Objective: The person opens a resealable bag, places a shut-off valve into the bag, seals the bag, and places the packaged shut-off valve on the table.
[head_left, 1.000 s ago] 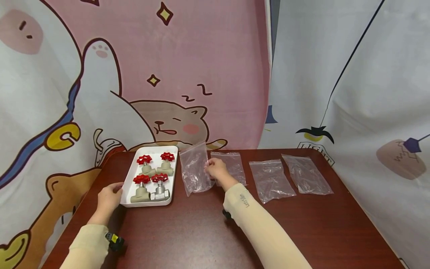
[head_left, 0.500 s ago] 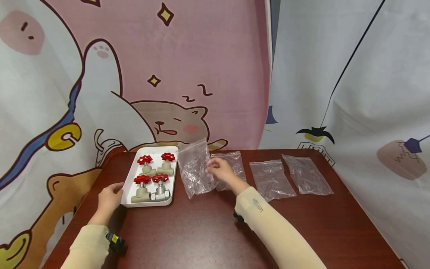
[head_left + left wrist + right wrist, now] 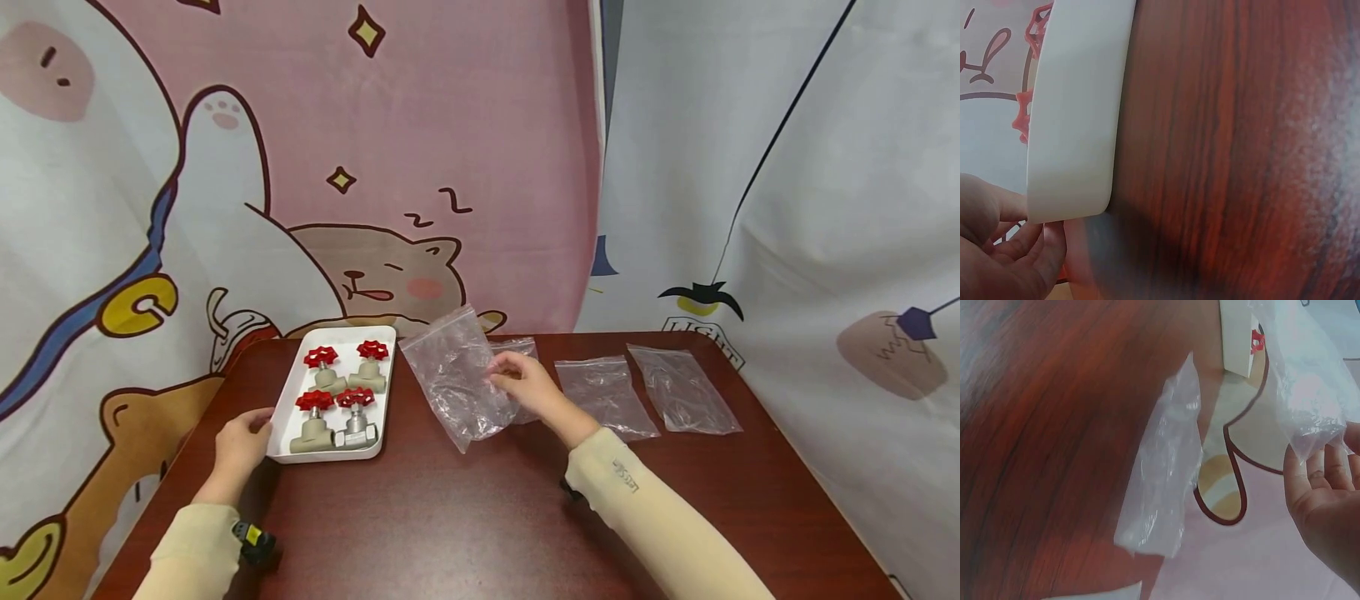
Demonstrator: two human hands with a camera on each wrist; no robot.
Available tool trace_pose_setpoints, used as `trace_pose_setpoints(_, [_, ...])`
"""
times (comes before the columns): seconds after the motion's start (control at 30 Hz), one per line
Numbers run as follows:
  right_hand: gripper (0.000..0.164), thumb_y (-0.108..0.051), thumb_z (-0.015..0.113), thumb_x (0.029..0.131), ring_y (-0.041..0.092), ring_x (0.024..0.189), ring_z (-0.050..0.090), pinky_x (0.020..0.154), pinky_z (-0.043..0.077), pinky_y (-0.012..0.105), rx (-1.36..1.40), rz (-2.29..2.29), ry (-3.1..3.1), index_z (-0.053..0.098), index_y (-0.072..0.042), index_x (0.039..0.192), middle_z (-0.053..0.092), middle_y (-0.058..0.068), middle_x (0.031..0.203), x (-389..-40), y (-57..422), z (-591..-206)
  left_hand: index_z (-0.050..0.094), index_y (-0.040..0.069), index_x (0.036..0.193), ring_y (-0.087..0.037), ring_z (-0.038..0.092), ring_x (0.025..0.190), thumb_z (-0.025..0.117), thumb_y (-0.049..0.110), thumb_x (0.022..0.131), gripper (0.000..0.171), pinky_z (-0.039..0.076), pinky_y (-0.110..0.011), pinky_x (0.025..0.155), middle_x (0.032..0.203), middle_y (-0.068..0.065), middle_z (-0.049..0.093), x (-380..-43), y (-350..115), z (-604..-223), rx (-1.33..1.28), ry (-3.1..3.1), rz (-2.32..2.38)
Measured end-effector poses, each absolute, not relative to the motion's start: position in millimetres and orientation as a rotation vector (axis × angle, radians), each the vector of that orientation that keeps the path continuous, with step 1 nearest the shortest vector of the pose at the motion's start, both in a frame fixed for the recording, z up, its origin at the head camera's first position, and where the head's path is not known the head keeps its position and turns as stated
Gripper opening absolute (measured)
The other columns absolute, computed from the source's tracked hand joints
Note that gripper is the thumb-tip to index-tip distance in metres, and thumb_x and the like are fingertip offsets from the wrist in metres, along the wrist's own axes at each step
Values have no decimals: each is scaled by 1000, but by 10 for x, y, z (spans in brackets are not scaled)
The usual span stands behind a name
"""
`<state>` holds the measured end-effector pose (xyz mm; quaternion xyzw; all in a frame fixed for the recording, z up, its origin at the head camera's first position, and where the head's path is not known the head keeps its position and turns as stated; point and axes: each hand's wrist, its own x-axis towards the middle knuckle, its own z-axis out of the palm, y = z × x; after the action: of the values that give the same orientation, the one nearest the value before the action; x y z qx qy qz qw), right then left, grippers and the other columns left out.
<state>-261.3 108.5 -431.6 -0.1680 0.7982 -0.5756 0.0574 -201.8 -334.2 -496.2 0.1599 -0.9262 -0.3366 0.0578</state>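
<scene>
In the head view my right hand (image 3: pixel 525 385) pinches a clear zip bag (image 3: pixel 459 375) by its right edge, holding it tilted above the table. The right wrist view shows this raised bag (image 3: pixel 1313 381) at the fingertips. My left hand (image 3: pixel 242 446) grips the left rim of a white tray (image 3: pixel 281 433); in the left wrist view its thumb and fingers meet the tray's edge (image 3: pixel 1079 112). Inside the tray stand several valves with red handwheels, among them a beige valve (image 3: pixel 312 435) and a metal one (image 3: pixel 356 432).
Partly hidden behind the held bag lies another clear bag (image 3: pixel 521 346). Two more bags, a nearer one (image 3: pixel 607 396) and a farther right one (image 3: pixel 682 390), lie flat on the brown table (image 3: pixel 465 517). A printed curtain (image 3: pixel 480 167) hangs behind the table's back edge.
My right hand has moved right and slightly nearer with the bag, which now tilts more and covers more of the bag behind. The left hand and tray stay in place.
</scene>
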Motion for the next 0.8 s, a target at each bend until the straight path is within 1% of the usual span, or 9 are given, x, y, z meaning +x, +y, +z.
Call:
trace_pose_setpoints(0.1, [17,4,58,89,26,71,57,57,47,25,-518,-1745,2442,58,12,104,65,32,98,-2500,1146,-4163,58,-5,121,-40,52,99,48,8,93,32,46,-47,79,114,-31,58,-2012,-3343,-4963,489,-2801,-1022])
trace_pose_setpoints(0.17, [17,4,58,90,25,72,58,58,47,24,-516,-1749,2454,58,12,104,64,32,99,-2459,1187,-4118,58,-5,121,-40,52,99,48,8,93,32,46,-47,80,115,-31,58,-2003,-3340,-4955,491,-2800,-1035])
trace_pose_setpoints(0.27, [16,3,58,90,20,70,56,59,46,23,-516,-1768,2459,58,12,104,64,31,99,-2459,1257,-4150,57,-5,122,-41,51,101,48,8,94,33,45,-50,82,115,-32,57,-1992,-3333,-4939,488,-2794,-1046])
trace_pose_setpoints(0.4, [15,3,59,89,19,75,59,62,47,22,-559,-1802,2448,59,11,102,64,31,100,-2505,1361,-4273,56,-6,122,-43,51,101,48,8,92,33,42,-53,84,114,-32,58,-1980,-3296,-4922,474,-2729,-1014])
trace_pose_setpoints(0.5, [14,2,60,89,17,79,61,64,48,22,-609,-1796,2461,60,9,101,65,29,99,-2554,1441,-4377,53,-6,124,-43,48,105,50,6,91,35,38,-54,88,115,-31,55,-1982,-3212,-4866,449,-2620,-1000])
trace_pose_setpoints(0.63, [12,-1,60,90,16,78,63,65,50,24,-685,-1761,2491,62,6,100,67,25,95,-2559,1523,-4422,52,-5,124,-40,45,109,54,3,90,35,35,-52,92,116,-27,53,-2015,-2983,-4711,329,-2467,-1016])
trace_pose_setpoints(0.8, [10,0,58,91,16,78,65,66,51,24,-742,-1763,2451,62,6,98,67,25,93,-2500,1570,-4386,55,-4,120,-38,49,104,59,1,87,34,37,-49,87,112,-25,53,-2046,-2607,-4509,42,-2389,-1021])
